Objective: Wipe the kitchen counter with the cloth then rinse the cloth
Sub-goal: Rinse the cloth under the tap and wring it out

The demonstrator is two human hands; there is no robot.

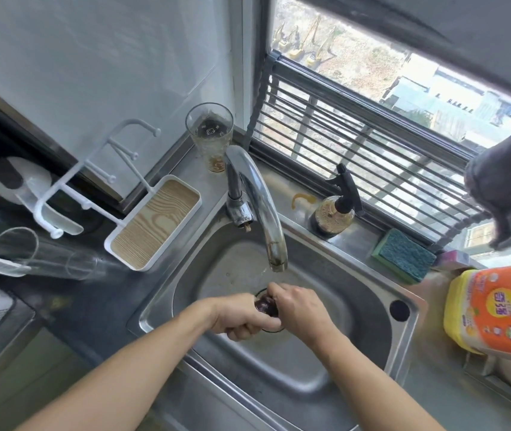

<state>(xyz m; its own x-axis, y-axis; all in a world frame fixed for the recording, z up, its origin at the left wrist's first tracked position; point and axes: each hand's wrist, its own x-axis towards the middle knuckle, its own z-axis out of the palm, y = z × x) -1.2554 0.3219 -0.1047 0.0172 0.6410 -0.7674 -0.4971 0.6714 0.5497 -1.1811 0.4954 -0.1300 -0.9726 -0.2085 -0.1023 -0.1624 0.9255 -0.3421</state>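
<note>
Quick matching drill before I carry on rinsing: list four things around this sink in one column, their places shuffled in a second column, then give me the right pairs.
Things:
1. cloth
2. sponge
3. upright glass
4. soap bottle

Places:
A. on the ledge right of the faucet, below the window
B. back corner, behind the faucet
C. on the sink rim's right back edge
D. gripped by the left hand and right hand over the basin

Pairs: 1-D, 2-C, 3-B, 4-A
</note>
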